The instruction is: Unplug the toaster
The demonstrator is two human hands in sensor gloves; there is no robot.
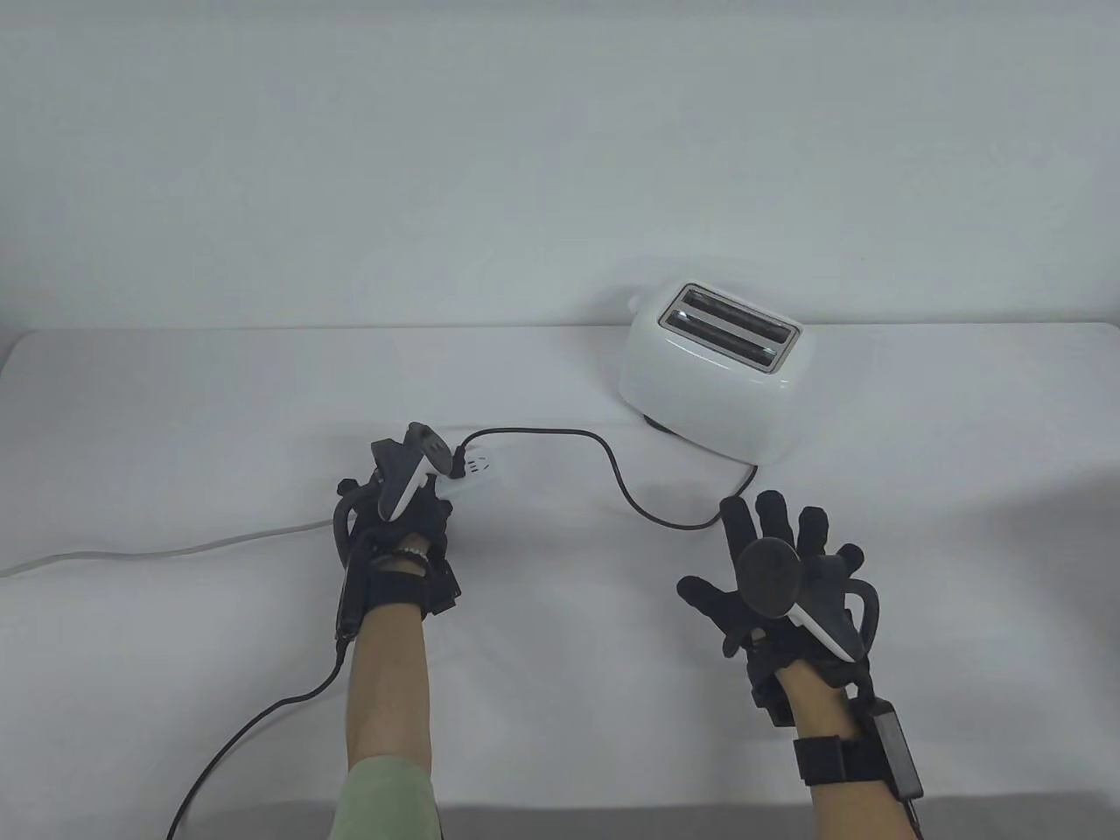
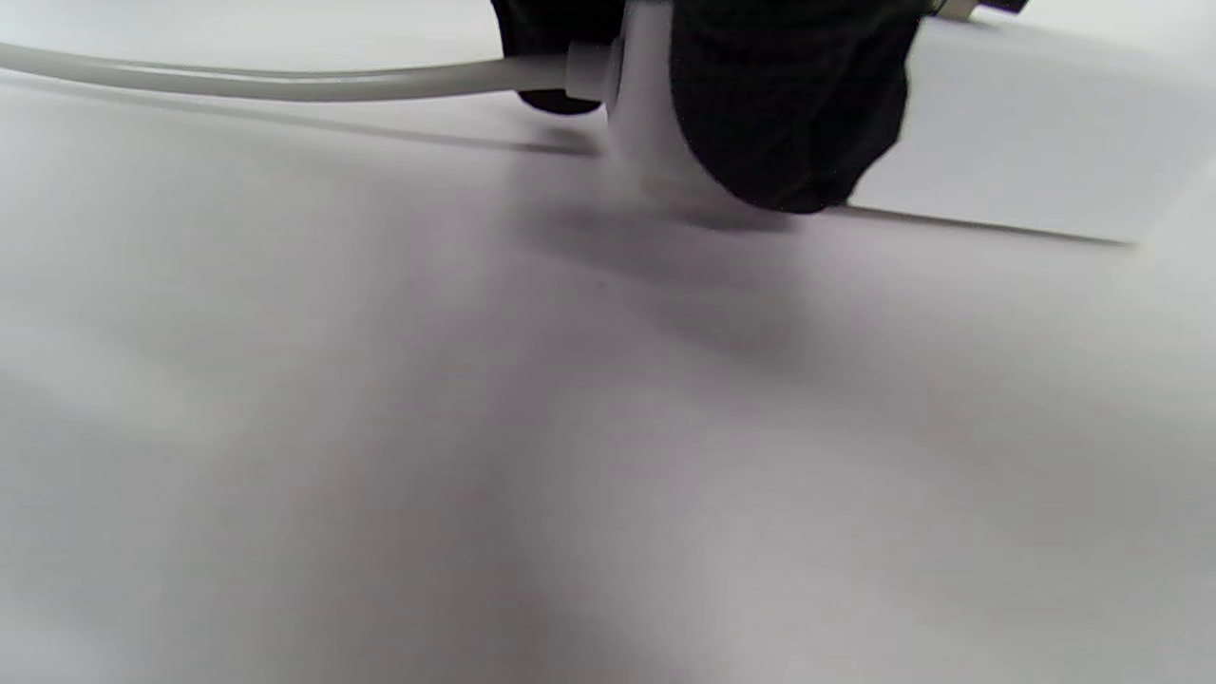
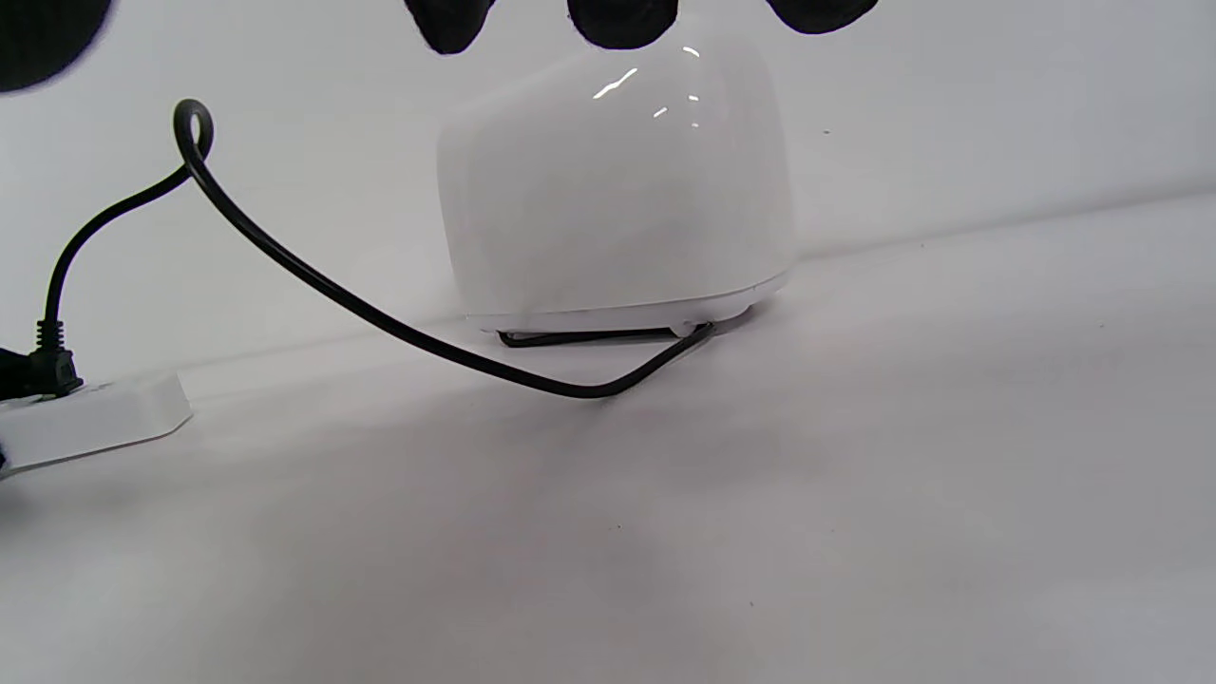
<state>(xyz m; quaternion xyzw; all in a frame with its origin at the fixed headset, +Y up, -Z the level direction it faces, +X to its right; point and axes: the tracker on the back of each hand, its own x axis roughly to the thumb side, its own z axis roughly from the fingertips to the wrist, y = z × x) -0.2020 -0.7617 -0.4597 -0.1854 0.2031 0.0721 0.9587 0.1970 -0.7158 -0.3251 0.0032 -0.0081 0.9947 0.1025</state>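
White on white made the setup hard to read: the toaster [image 1: 710, 367] sat at the back of the table [image 1: 175, 411], and its black cord [image 1: 612, 464] looped across to a plug [image 1: 457, 458] seated in the white strip [image 1: 477, 468], so the toaster was not yet unplugged. The left hand [image 1: 398, 516] lay on the near end of the strip, and in the left wrist view a gloved finger [image 2: 788, 123] pressed against its end beside the grey lead [image 2: 285, 84]; whether the hand clamped the strip or merely rested on it I could not tell. The right hand [image 1: 774, 569] hung over the table near the cord, fingers spread and holding nothing.

The likely trouble lay in the strip itself. It looked light, and if the left hand only rested on it, a pull on the plug could lift or drag the strip instead of freeing the pins. Pulling by the cord, not the plug body, could strain the joint or tug the toaster forward. The slack loop, arching up off the table, could also catch the reaching right fingers.
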